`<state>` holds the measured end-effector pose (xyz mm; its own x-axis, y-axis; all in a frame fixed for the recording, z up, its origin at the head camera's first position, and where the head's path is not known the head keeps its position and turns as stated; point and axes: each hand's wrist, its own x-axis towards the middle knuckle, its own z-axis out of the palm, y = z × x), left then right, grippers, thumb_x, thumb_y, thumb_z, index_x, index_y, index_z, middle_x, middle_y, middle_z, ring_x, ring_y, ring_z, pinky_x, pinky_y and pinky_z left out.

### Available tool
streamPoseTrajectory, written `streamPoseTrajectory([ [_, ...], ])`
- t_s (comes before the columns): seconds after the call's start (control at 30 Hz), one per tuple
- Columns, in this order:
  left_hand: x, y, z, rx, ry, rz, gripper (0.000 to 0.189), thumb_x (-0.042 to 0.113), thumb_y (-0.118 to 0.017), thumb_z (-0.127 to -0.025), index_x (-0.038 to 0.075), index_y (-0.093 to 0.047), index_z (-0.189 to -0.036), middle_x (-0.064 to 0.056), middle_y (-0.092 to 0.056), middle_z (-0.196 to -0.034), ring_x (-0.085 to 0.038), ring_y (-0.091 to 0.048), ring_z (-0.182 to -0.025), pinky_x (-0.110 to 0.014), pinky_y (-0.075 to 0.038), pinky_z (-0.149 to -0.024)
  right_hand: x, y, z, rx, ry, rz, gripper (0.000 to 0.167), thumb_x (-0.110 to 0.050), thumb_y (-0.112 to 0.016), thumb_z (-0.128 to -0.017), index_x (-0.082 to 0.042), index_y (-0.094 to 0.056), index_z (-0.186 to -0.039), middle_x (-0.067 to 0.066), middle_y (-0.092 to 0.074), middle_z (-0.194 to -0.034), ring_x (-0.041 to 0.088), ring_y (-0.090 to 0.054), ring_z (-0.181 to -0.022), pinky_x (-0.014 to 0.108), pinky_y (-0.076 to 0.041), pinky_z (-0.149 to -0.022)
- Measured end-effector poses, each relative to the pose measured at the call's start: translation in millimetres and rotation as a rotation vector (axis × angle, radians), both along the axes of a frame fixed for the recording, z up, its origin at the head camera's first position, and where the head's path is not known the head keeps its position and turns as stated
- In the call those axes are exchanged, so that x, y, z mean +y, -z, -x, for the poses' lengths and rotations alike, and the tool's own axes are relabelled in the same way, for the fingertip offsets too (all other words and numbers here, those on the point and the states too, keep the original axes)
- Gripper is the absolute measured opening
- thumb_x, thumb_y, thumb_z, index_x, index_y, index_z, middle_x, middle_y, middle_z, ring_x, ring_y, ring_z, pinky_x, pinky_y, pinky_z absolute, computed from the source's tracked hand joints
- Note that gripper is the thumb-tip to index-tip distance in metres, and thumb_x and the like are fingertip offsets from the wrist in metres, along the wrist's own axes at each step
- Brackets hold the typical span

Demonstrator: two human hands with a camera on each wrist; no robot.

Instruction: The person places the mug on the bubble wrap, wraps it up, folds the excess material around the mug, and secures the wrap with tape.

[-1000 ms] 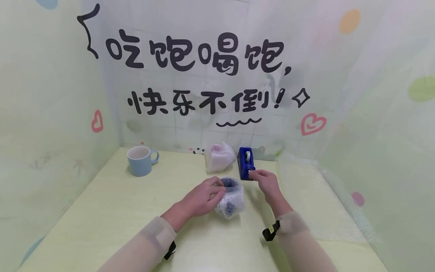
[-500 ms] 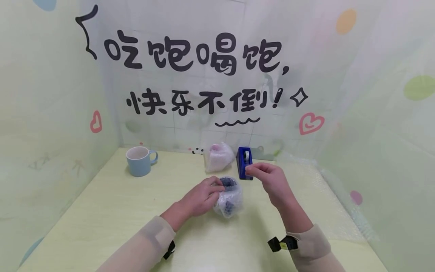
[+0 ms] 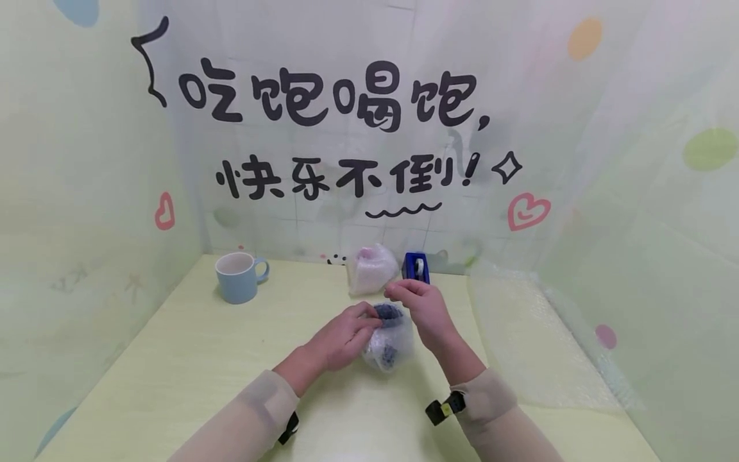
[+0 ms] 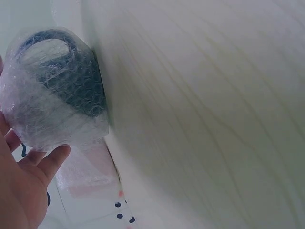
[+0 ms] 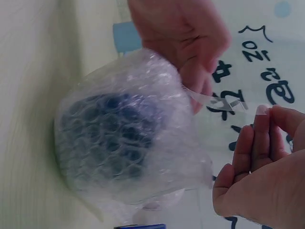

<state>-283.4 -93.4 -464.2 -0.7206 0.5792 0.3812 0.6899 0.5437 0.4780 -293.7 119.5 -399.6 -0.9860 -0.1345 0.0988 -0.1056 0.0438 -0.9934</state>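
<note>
A dark blue cup in bubble wrap (image 3: 388, 353) stands on the table, its opening facing up. My left hand (image 3: 343, 337) holds it at the upper left, fingers at the rim; the left wrist view has the thumb (image 4: 59, 155) against the wrap. Just above the cup's right side is my right hand (image 3: 424, 314). Between thumb and forefinger it pinches a strip of clear tape (image 5: 219, 101), which stretches toward the wrap's edge beside the left hand. Behind the right hand stands a blue tape dispenser (image 3: 412, 263), its lower part hidden by that hand.
A light blue mug (image 3: 237, 282) stands at the back left. Another bubble-wrapped piece (image 3: 372, 273), pinkish inside, sits behind the cup near the back wall. A bubble wrap sheet (image 3: 537, 346) lies flat along the right side of the table (image 3: 190, 359).
My right hand has left the tape dispenser's front end with a strip of tape and moved left to above the wrapped cup. The left hand has kept its hold on the cup.
</note>
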Motion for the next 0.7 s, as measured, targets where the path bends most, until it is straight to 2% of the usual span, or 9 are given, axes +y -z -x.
streamPoseTrajectory([
  [0.13, 1.2, 2.2, 0.0, -0.005, -0.005, -0.001, 0.046, 0.019, -0.042, -0.109, 0.003, -0.078, -0.133, -0.013, -0.064, -0.136, -0.03, -0.065, -0.124, -0.051, -0.054, -0.112, -5.2, 12.4, 16.8, -0.007, 0.064, -0.02, 0.021, -0.022, -0.077, -0.103, -0.001, -0.081, -0.106, -0.007, -0.079, -0.092, 0.017, -0.069, -0.099, 0.042, -0.049, -0.103],
  [0.27, 2.5, 2.3, -0.2, 0.003, -0.024, -0.011, 0.042, 0.024, -0.049, -0.11, 0.005, -0.08, -0.13, -0.01, -0.066, -0.134, -0.029, -0.066, -0.122, -0.049, -0.055, -0.111, -8.9, 15.9, 26.1, -0.001, 0.101, -0.035, 0.021, -0.023, -0.077, -0.103, -0.002, -0.081, -0.105, -0.008, -0.079, -0.09, 0.017, -0.07, -0.097, 0.036, -0.048, -0.095],
  [0.37, 3.4, 1.9, -0.3, 0.017, -0.035, -0.019, 0.039, 0.028, -0.055, -0.11, 0.006, -0.081, -0.128, -0.009, -0.066, -0.132, -0.027, -0.067, -0.12, -0.048, -0.056, -0.109, -10.4, 15.4, 29.0, -0.001, 0.113, -0.037, 0.023, -0.023, -0.078, -0.103, -0.001, -0.081, -0.106, -0.009, -0.079, -0.089, 0.015, -0.071, -0.095, 0.038, -0.049, -0.097],
  [0.57, 8.9, 3.3, -1.8, -0.016, -0.068, -0.034, 0.04, 0.039, -0.064, -0.109, 0.007, -0.083, -0.125, -0.005, -0.066, -0.13, -0.025, -0.066, -0.119, -0.047, -0.057, -0.105, -10.6, 19.1, 30.7, -0.028, 0.117, -0.05, 0.03, -0.024, -0.077, -0.104, 0.003, -0.079, -0.116, -0.007, -0.081, -0.093, 0.016, -0.07, -0.097, 0.04, -0.05, -0.101],
  [0.7, 12.0, 2.2, -2.4, 0.004, -0.08, -0.039, 0.038, 0.036, -0.07, -0.107, 0.005, -0.083, -0.123, -0.006, -0.067, -0.127, -0.024, -0.068, -0.116, -0.045, -0.06, -0.102, -9.0, 23.4, 35.5, -0.025, 0.104, -0.067, 0.026, -0.025, -0.078, -0.103, -0.001, -0.081, -0.114, -0.005, -0.08, -0.095, 0.027, -0.072, -0.105, 0.042, -0.051, -0.104],
])
